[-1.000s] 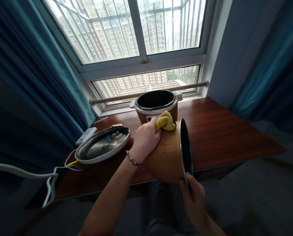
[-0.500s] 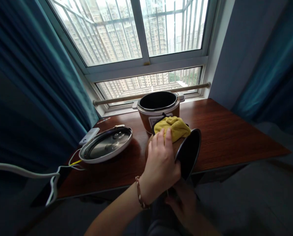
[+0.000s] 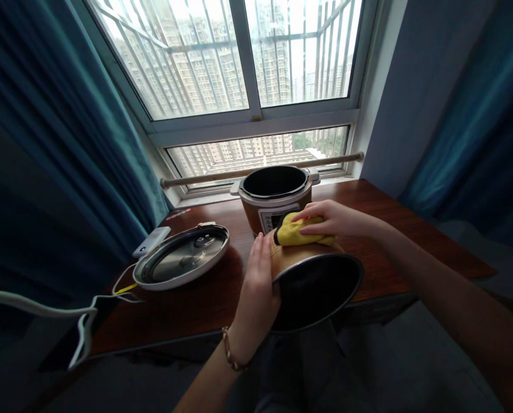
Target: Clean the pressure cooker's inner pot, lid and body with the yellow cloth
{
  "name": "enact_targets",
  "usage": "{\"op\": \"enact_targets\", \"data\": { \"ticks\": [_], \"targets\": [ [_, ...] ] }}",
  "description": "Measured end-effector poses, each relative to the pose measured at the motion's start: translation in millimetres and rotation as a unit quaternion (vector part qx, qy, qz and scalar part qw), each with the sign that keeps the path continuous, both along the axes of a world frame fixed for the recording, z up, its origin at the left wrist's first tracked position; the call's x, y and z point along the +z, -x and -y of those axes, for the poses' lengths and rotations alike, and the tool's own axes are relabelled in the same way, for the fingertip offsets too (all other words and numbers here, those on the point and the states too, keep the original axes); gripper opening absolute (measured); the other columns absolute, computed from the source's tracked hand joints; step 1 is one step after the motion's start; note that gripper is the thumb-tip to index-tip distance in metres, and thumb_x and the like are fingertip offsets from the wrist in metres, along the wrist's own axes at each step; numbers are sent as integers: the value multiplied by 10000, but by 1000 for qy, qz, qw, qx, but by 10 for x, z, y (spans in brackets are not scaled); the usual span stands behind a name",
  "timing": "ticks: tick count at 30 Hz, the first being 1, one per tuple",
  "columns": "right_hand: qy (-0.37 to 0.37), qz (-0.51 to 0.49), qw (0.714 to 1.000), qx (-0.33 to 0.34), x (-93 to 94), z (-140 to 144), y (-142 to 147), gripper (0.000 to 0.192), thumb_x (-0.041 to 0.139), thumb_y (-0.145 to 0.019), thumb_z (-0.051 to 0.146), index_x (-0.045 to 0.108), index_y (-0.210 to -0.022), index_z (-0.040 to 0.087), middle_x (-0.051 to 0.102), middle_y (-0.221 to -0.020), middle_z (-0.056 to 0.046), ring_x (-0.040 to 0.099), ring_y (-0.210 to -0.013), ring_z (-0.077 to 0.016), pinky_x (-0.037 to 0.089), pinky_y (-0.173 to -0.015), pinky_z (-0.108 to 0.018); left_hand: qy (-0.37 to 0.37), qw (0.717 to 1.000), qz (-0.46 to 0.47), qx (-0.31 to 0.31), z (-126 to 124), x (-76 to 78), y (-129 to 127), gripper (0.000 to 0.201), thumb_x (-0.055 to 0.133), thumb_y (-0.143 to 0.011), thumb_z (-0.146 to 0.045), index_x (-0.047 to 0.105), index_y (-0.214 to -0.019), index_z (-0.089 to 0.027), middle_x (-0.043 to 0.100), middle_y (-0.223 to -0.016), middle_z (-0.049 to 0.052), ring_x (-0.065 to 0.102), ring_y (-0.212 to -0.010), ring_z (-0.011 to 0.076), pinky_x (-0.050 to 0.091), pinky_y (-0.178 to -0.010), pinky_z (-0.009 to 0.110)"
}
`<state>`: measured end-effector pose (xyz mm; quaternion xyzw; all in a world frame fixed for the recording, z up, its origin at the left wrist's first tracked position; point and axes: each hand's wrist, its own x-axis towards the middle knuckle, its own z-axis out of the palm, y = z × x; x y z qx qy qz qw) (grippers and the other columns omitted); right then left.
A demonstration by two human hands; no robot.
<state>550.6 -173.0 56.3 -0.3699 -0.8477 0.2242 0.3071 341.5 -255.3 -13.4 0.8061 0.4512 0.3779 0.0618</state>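
An inner cooking pot [image 3: 303, 256], gold outside and black inside, lies tipped on its side at the table's front, its mouth toward me. My left hand [image 3: 256, 287], with a bracelet at the wrist, grips the pot's left side by the rim. On the pot's upper outer wall sits a yellow cloth [image 3: 297, 232] with a dark edge. My right hand [image 3: 331, 218] holds this cloth from the right, fingers bent over it and pressing it to the wall. Just behind stands the electric pressure cooker [image 3: 251, 212], uncovered, its front panel partly hidden by the cloth.
The cooker's lid [image 3: 226, 246] lies upside down on the wooden table [image 3: 213, 310] to the left. Beside it are a white device [image 3: 153, 241] and a white cable [image 3: 36, 307] hanging off the left edge. A barred window [image 3: 204, 57] and blue curtains [image 3: 110, 115] surround the table.
The pot has turned so its mouth faces me more. My right hand has come up from below onto the cloth. My left hand has shifted left and down, off the cloth, along the pot.
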Motion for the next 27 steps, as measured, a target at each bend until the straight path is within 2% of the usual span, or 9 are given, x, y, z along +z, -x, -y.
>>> {"op": "enact_targets", "data": {
  "ticks": [4, 6, 11, 13, 18, 22, 25, 26, 27],
  "targets": [
    [34, 3, 989, -147, -269, -114, -138, 246, 542, -762, 329, 716, -836, 172, 683, -721, -19, 595, -630, -140, 422, -553, -218, 12, 999, 7, -36, -95, -120, 232, 479, 359, -832, -136, 354, -1310, -153, 350, -1380, 105, 302, -1278, 206, 275, -1062, 402],
    [39, -14, 987, -156, -314, -35, -118, 264, 511, -796, 322, 707, -890, 170, 690, -786, -36, 603, -682, -152, 429, -591, -227, 3, 999, 16, -31, -101, -159, 311, 481, 371, -837, -166, 347, -1317, -156, 353, -1379, 102, 311, -1273, 212, 277, -1061, 407],
    [34, -48, 997, 49, -140, 308, 131, 291, 582, -770, 335, 663, -1017, 205, 660, -974, -37, 592, -877, -165, 437, -767, -247, -7, 998, -2, -67, -31, -216, 387, 523, 380, -828, -156, 303, -1345, -178, 299, -1410, 86, 287, -1284, 221, 273, -1061, 407],
    [30, -53, 995, 82, -101, 356, 199, 282, 603, -755, 332, 670, -1003, 215, 659, -977, -34, 591, -890, -166, 435, -792, -255, -10, 997, 1, -76, -22, -234, 411, 532, 379, -828, -155, 290, -1352, -187, 284, -1417, 82, 286, -1285, 224, 278, -1057, 405],
    [47, -111, 991, -59, -296, 254, 152, 264, 589, -759, 347, 687, -959, 205, 677, -929, -48, 612, -821, -177, 461, -718, -265, 18, 998, 7, -64, -102, -219, 529, 508, 367, -842, -167, 301, -1345, -197, 293, -1414, 78, 258, -1297, 225, 248, -1062, 427],
    [58, -142, 980, -130, -432, 264, 131, 268, 572, -770, 361, 685, -962, 210, 673, -948, -52, 614, -834, -185, 465, -722, -277, -74, 995, 47, 51, 77, -191, 542, 645, 568, -751, -205, 303, -1339, -196, 229, -1437, 99, 172, -1317, 291, 181, -1049, 519],
    [36, -138, 979, -143, -420, 346, 208, 265, 577, -766, 373, 685, -958, 226, 667, -957, -47, 608, -841, -182, 461, -743, -282, -162, 974, 149, 50, 416, -262, 344, 557, 666, -648, -129, 515, -1166, -265, 497, -1248, 59, 406, -1183, 274, 307, -996, 460],
    [28, -132, 980, -149, -406, 373, 244, 260, 578, -765, 376, 687, -953, 232, 668, -949, -44, 607, -838, -181, 458, -748, -284, -136, 973, 186, 7, 517, -295, 233, 450, 647, -659, -107, 580, -1068, -282, 588, -1109, 41, 500, -1077, 243, 374, -946, 407],
    [21, -123, 980, -156, -389, 397, 282, 255, 577, -765, 378, 689, -947, 238, 668, -940, -41, 607, -831, -179, 455, -752, -285, -45, 975, 215, -27, 592, -321, 105, 339, 633, -681, -127, 626, -991, -264, 624, -1023, 52, 542, -1008, 232, 409, -906, 373]
  ]
}}
